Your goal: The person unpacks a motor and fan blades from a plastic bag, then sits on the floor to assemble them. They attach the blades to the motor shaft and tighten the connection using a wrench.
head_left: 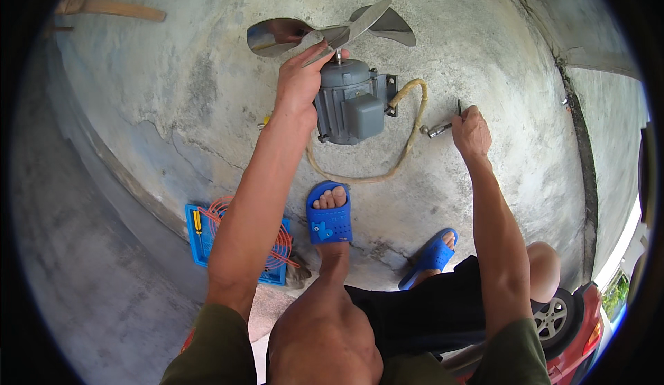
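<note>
A grey electric motor (345, 101) stands on the concrete floor, its shaft pointing up to a metal fan (377, 22) with broad blades. My left hand (301, 77) is closed round the fan near its hub, just above the motor; the blade hides part of the fingers. A worn yellowish cable (422, 108) leaves the motor's side and loops round its front. To the right, my right hand (472, 134) is closed low at the floor, with a thin dark rod (459, 106) sticking up from the fingers. Against those fingers is a shiny metal tool (438, 130) with a rounded end; its kind is unclear.
A blue plastic basket (198, 243) stands at the lower left, holding an orange wire guard (280, 246) and a yellow-handled screwdriver (197, 222). My feet wear blue slippers (330, 220) near the cable. A dark groove (581, 129) crosses the floor at right; a red car (579, 330) is behind.
</note>
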Tool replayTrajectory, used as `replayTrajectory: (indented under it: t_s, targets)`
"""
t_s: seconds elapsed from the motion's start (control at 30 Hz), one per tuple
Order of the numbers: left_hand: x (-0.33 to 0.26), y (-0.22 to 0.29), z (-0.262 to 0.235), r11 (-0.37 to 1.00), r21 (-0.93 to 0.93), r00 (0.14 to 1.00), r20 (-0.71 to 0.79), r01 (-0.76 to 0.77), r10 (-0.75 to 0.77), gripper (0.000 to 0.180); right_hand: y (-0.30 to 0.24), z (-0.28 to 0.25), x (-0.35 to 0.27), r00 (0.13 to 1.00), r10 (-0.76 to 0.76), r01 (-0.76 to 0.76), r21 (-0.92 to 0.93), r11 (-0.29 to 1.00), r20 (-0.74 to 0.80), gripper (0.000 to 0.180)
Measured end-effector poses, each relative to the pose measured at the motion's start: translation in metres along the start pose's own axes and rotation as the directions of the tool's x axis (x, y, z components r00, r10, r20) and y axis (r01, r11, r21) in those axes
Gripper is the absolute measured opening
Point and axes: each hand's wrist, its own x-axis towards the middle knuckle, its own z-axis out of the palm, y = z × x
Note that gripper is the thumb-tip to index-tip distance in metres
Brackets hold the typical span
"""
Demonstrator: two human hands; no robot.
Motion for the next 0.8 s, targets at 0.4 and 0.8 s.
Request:
replayTrajectory:
  t_s: [0.4,0.8]
  targets:
    - [0.0,0.003,0.004,0.999,-0.032,0.998,-0.049,0.035,-0.036,0.028,-0.101,-0.163,-0.048,0.964,-0.266,0.069,0.97,0.231,-0.005,0.023]
    - [-0.005,0.001,0.016,0.999,0.026,0.999,0.003,-0.037,0.037,0.026,-0.172,-0.126,-0.042,0.965,-0.244,-0.028,0.959,0.282,0.1,0.022]
